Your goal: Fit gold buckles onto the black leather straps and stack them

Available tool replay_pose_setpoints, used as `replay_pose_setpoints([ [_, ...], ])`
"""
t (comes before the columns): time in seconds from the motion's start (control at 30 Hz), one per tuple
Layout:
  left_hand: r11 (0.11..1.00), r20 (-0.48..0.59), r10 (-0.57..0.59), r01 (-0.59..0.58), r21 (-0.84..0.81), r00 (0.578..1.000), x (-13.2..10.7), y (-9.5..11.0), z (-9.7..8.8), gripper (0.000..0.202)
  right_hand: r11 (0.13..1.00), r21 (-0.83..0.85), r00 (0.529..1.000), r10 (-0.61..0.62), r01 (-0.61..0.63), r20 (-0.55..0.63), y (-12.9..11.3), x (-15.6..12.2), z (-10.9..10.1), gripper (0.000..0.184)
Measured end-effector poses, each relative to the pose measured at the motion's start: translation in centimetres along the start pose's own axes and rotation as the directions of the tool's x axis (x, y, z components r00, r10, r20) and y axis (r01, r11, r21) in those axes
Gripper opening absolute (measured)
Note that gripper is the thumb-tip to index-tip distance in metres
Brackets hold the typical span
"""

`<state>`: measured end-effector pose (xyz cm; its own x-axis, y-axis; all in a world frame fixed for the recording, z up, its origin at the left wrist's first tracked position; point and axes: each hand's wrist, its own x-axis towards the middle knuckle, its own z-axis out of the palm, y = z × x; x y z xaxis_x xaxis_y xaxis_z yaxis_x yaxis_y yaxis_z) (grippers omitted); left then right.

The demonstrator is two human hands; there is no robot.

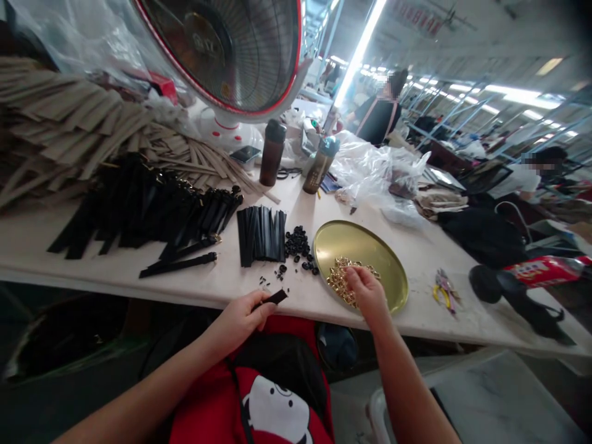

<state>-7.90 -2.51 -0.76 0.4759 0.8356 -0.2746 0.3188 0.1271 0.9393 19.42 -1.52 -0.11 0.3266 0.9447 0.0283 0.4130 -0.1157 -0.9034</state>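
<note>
My left hand (243, 317) is closed around a short black strap (274, 298), held just off the table's near edge. My right hand (365, 288) reaches into a round gold tray (370, 246) and its fingers are curled over a heap of small gold metal rings (340, 277); I cannot make out whether a ring is pinched. Between the hands and the tray lie a neat bundle of black strips (261, 234) and a scatter of small black loops (300, 246).
A big pile of black straps (139, 209) and tan strips (69, 123) fills the left of the white table (115, 271). A fan (231, 49), two bottles (272, 153), plastic bags (379, 172) stand behind. Other people work at the back right.
</note>
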Motion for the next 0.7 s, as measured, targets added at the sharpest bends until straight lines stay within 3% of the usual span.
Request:
replay_pose_setpoints([
  [0.03, 1.000, -0.013, -0.015, 0.014, -0.024, 1.000, 0.1, -0.3, -0.1, 0.035, 0.998, -0.065, 0.997, -0.027, 0.022, -0.077, 0.3, 1.3, -0.8, 0.038],
  [0.1, 0.997, -0.006, -0.033, 0.033, -0.065, 0.999, 0.3, -0.9, 0.0, 0.035, 0.985, -0.160, 0.989, -0.087, 0.067, -0.121, 0.8, 3.2, -1.2, 0.037],
  [0.23, 0.989, 0.025, -0.095, 0.098, -0.115, 0.995, 1.1, -1.2, 0.2, 0.034, 0.916, -0.330, 0.974, -0.211, 0.228, 0.086, 1.4, 4.8, 1.3, 0.030],
  [0.33, 0.986, 0.040, -0.121, 0.125, -0.112, 0.992, 1.8, -1.1, -0.1, 0.032, 0.770, -0.537, 0.938, -0.261, 0.344, 0.227, 1.7, 5.6, 3.8, 0.024],
  [0.57, 0.985, 0.064, -0.133, 0.139, -0.099, 0.989, 3.2, -1.6, -0.5, 0.031, 0.435, -0.814, 0.923, -0.157, 0.384, 0.352, 1.2, 8.5, 7.1, 0.017],
  [0.7, 0.984, 0.072, -0.122, 0.130, -0.124, 0.990, 3.3, -1.8, -0.5, 0.030, 0.394, -0.831, 0.918, -0.127, 0.393, 0.374, 0.7, 9.4, 7.8, 0.013],
])
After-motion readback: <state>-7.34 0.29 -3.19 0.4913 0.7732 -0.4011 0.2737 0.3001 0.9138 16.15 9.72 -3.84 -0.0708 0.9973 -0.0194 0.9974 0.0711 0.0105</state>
